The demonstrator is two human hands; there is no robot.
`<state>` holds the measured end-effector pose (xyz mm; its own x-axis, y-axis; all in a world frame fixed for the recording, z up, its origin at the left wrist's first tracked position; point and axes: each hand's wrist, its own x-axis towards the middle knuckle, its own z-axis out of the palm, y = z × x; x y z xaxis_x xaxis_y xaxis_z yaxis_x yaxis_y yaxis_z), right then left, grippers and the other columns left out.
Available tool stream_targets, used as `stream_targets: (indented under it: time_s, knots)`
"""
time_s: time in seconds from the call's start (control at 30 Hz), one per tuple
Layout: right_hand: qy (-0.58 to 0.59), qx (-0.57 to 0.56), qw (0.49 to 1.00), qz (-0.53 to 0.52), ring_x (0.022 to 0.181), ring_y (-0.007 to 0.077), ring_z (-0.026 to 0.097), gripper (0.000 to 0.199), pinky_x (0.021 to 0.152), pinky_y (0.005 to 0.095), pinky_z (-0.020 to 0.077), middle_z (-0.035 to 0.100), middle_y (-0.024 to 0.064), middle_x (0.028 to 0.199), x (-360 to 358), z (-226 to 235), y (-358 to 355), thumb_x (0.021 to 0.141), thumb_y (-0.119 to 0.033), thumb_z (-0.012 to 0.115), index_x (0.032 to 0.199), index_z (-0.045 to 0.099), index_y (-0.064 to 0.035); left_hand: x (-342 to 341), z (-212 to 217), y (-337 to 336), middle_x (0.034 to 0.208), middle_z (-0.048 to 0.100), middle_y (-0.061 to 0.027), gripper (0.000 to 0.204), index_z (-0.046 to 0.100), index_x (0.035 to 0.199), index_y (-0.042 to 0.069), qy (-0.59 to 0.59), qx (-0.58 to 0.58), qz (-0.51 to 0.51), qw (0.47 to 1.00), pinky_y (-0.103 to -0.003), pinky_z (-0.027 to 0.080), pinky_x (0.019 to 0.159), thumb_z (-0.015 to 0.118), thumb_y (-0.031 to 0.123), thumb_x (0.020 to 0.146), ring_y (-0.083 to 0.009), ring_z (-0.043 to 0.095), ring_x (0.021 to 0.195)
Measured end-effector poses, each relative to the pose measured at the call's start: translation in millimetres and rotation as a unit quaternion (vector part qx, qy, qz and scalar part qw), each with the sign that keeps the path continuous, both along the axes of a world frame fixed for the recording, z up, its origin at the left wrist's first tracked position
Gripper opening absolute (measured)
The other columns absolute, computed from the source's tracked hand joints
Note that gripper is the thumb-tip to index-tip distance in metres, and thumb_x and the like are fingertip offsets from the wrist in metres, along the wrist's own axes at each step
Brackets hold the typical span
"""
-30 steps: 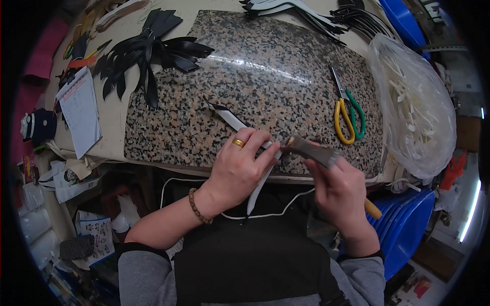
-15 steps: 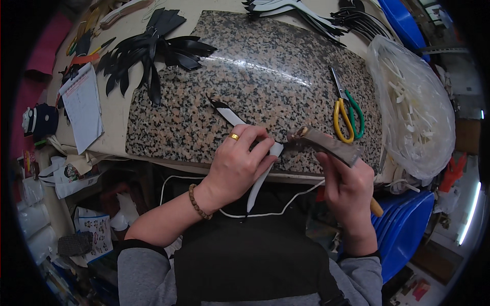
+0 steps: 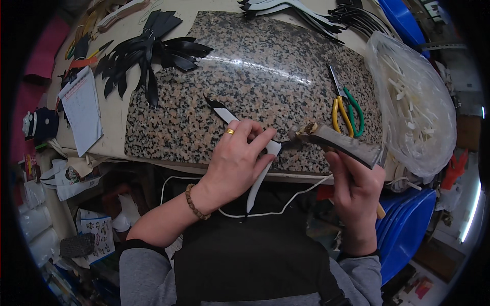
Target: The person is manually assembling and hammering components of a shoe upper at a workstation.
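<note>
Lately changed: right hand (image 3: 357,188) had lifted the dark-handled knife (image 3: 339,143), its handle end swinging out to the right and its tip kept at the strip.
Left hand (image 3: 237,160): fingers pressed down on the white strip (image 3: 260,173), pinning it to the granite slab (image 3: 265,76) at the bench's near edge.
Right grip: clamped around the knife handle.
Strip: one end on the slab, the other hanging over the edge.
Meaning: probably a trimming stroke under way.
Nearby: scissors (image 3: 347,109), apart from both hands.

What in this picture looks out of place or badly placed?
Nothing looks spilled or broken. The white strip under the left hand hangs off the stone slab edge. The right hand holds a tool.
</note>
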<state>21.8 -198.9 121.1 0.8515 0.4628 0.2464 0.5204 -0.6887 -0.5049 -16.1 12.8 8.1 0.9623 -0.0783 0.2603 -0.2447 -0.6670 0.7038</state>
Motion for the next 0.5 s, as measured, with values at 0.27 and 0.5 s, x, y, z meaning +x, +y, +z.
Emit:
stream_targets:
  time_s: [0.27, 0.5]
  knots:
    - [0.022, -0.012, 1.000, -0.002, 0.069, 0.0323, 0.070, 0.022, 0.060, 0.0406, 0.0528, 0.069, 0.0122, 0.082, 1.1, -26.4, 5.4, 0.094, -0.006, 0.074, 0.116, 0.075, -0.0061, -0.1, -4.4, 2.7, 0.109, 0.062, -0.0082, 0.037, 0.073, 0.111, 0.006, -0.030, 0.022, -0.012, 0.999, -0.040, 0.055, 0.083, 0.088, 0.009, 0.077, -0.0268, 0.064, 0.096]
    - [0.044, -0.140, 0.987, 0.067, 0.062, 0.0300, 0.066, 0.038, 0.055, 0.0431, 0.0519, 0.060, 0.0069, 0.078, 3.8, -27.2, 5.1, 0.093, -0.010, 0.073, 0.131, 0.071, -0.0125, -9.7, -13.8, -0.5, 0.109, 0.064, -0.0085, 0.037, 0.073, 0.109, 0.005, -0.078, -0.011, 0.032, 0.996, -0.039, 0.057, 0.082, 0.088, 0.011, 0.076, -0.0282, 0.065, 0.099]
